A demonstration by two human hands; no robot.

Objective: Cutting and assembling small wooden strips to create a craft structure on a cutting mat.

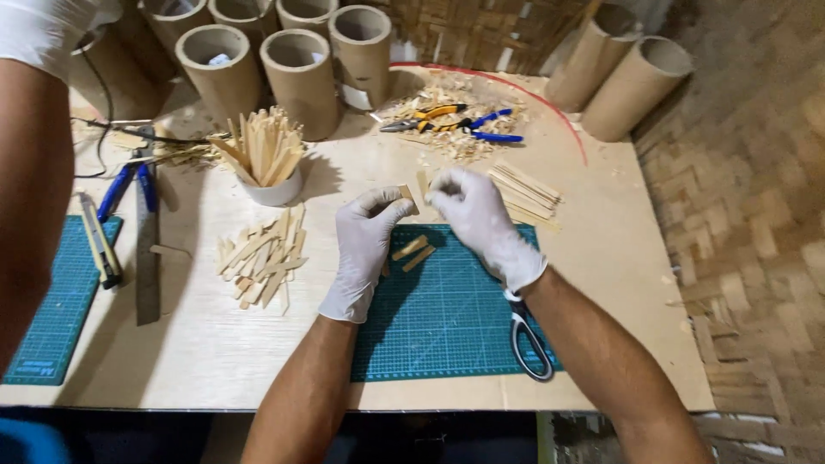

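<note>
Both my hands wear white gloves and meet over the far edge of a green cutting mat. My left hand pinches a short flat wooden stick piece between thumb and fingers. My right hand has its fingers closed close to a second thin stick piece; whether it grips that piece is hard to tell. Two short cut stick bits lie on the mat just below my hands. Scissors with black handles lie under my right forearm.
A white cup of wooden sticks, a loose stick pile and a row of long sticks sit on the plywood table. Cardboard tubes, pliers, a metal ruler and a utility knife lie around. Another person's arm is at left.
</note>
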